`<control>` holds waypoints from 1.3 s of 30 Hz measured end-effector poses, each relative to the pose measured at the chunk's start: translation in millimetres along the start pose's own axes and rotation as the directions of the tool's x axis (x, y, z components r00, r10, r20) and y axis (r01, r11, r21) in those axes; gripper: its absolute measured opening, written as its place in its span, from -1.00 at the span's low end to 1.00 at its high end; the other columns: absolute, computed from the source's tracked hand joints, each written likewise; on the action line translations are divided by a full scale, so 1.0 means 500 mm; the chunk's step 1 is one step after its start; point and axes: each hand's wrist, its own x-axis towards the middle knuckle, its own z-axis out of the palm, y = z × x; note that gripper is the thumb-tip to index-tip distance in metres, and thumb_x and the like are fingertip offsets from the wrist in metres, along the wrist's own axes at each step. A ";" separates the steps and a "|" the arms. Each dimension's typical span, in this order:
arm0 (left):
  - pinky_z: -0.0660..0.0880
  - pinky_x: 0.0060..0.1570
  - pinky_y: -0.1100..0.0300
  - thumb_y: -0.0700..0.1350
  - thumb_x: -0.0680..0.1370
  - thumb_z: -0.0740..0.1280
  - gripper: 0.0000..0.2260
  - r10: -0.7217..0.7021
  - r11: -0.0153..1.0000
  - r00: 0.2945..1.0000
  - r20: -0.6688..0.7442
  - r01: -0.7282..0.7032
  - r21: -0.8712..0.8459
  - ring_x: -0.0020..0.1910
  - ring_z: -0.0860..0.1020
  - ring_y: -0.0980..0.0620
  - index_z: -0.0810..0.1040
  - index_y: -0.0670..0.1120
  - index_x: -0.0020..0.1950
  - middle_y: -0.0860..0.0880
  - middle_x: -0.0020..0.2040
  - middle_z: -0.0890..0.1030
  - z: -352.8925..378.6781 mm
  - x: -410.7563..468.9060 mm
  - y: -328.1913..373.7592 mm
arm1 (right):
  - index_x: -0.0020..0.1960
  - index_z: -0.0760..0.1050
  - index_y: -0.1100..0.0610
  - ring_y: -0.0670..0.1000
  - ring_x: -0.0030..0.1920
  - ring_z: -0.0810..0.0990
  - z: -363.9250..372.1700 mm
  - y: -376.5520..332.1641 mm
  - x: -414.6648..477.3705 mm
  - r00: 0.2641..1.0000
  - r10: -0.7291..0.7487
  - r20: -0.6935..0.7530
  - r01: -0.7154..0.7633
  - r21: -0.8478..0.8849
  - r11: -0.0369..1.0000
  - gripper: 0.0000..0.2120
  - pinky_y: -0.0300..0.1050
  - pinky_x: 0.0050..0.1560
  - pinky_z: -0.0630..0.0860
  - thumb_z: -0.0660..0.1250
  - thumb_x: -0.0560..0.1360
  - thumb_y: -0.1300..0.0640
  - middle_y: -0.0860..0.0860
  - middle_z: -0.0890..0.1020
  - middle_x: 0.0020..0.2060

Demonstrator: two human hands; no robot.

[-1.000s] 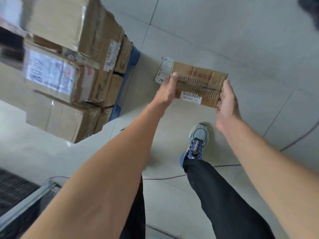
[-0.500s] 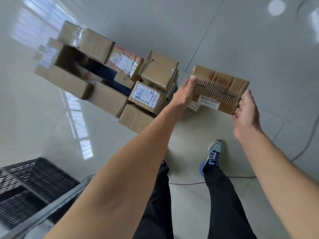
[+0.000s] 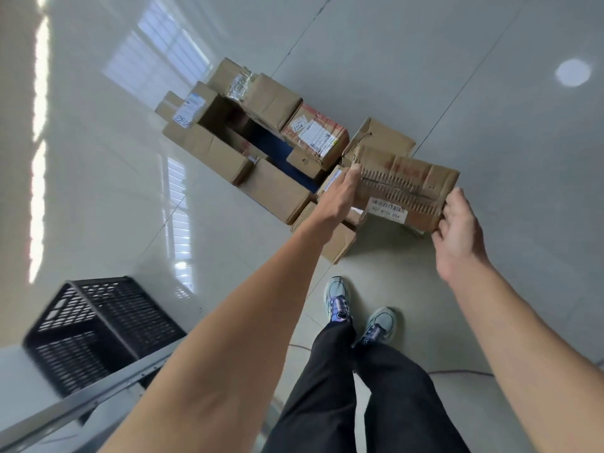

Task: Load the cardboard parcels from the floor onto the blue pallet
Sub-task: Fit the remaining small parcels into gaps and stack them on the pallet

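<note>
Tiled floor: pale, glossy.
Blue pallet: ringed with stacked parcels, deck showing at centre.
Black crate: lower left.
Carried parcel: aloft over the stack's near right corner.
Left hand: flat against its left end.
Right hand: fingers curled round its right end.
</note>
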 end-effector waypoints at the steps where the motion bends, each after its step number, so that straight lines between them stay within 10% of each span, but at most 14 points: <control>1: 0.42 0.25 -0.08 0.24 0.74 -0.03 -0.55 -0.016 1.000 0.999 -0.034 0.016 -0.005 0.09 0.63 0.05 0.55 0.04 0.24 -0.01 0.09 0.69 -0.016 -0.007 -0.012 | 0.37 0.49 -0.04 -0.32 0.03 0.55 0.014 0.011 -0.002 1.000 0.011 0.022 -0.011 -0.012 1.000 -0.62 -0.24 0.24 0.33 0.11 0.69 -0.18 -0.29 0.61 0.02; 6: 0.49 -0.02 0.07 0.22 0.74 -0.02 -0.65 -0.018 1.000 0.992 -0.125 0.019 0.006 -0.20 0.63 0.34 0.49 0.10 0.11 0.14 -0.04 0.62 -0.105 -0.021 -0.077 | 0.46 0.45 -0.06 -0.21 0.17 0.52 0.073 0.082 -0.004 0.990 0.079 0.120 -0.073 -0.055 0.996 -0.54 -0.03 0.48 0.23 0.14 0.66 -0.24 -0.24 0.60 0.11; 13: 0.40 0.08 0.01 0.30 0.70 0.01 -0.66 -0.130 0.991 0.956 -0.263 0.130 -0.016 -0.07 0.48 0.17 0.47 0.19 -0.02 0.14 -0.07 0.53 -0.274 -0.022 -0.134 | 0.55 0.35 -0.03 -0.25 0.05 0.54 0.218 0.162 -0.014 0.953 0.158 0.259 -0.128 -0.130 0.983 -0.45 -0.13 0.25 0.37 0.10 0.66 -0.27 -0.33 0.60 -0.02; 17: 0.39 0.37 -0.17 0.33 0.69 -0.01 -0.51 -0.213 0.977 0.935 -0.283 0.210 -0.042 0.29 0.46 -0.08 0.49 0.03 0.31 0.03 0.15 0.55 -0.393 0.027 -0.173 | 0.56 0.35 0.02 -0.10 0.25 0.54 0.327 0.203 0.000 0.925 0.216 0.313 -0.166 -0.179 0.970 -0.41 -0.13 0.22 0.42 0.08 0.66 -0.29 -0.20 0.60 0.09; 21: 0.33 0.46 -0.24 0.28 0.72 -0.10 -0.48 -0.200 0.976 0.953 -0.230 0.215 0.044 0.37 0.44 -0.08 0.46 0.01 0.39 -0.03 0.31 0.52 -0.487 0.096 -0.216 | 0.59 0.29 0.10 0.07 0.47 0.43 0.422 0.256 0.043 0.918 0.265 0.295 -0.217 -0.185 0.958 -0.32 -0.04 0.28 0.41 0.15 0.63 -0.31 0.02 0.48 0.46; 27: 0.37 0.26 -0.06 0.27 0.73 -0.13 -0.48 -0.190 0.969 0.973 -0.134 0.208 0.137 0.08 0.52 0.06 0.45 0.00 0.34 0.07 0.00 0.56 -0.552 0.200 -0.271 | 0.46 0.42 0.09 -0.08 0.05 0.59 0.505 0.332 0.099 0.937 0.280 0.207 -0.241 -0.194 0.951 -0.35 -0.08 -0.04 0.50 0.16 0.58 -0.35 -0.10 0.63 -0.01; 35: 0.38 0.42 -0.17 0.31 0.70 -0.08 -0.43 -0.162 0.968 0.987 -0.015 0.162 0.189 0.33 0.50 -0.15 0.46 -0.06 0.38 -0.11 0.26 0.61 -0.593 0.269 -0.314 | 0.51 0.40 0.12 -0.02 0.08 0.60 0.536 0.389 0.133 0.954 0.284 0.099 -0.262 -0.188 0.947 -0.35 -0.05 -0.03 0.54 0.17 0.62 -0.30 -0.04 0.61 0.05; 39: 0.38 0.43 -0.17 0.31 0.70 -0.08 -0.42 -0.162 0.970 0.986 0.028 0.154 0.186 0.36 0.48 -0.17 0.44 -0.06 0.43 -0.12 0.32 0.58 -0.611 0.283 -0.332 | 0.56 0.35 0.13 0.05 0.22 0.58 0.536 0.398 0.145 0.957 0.277 0.088 -0.261 -0.152 0.953 -0.33 0.02 0.19 0.54 0.16 0.63 -0.30 0.05 0.54 0.38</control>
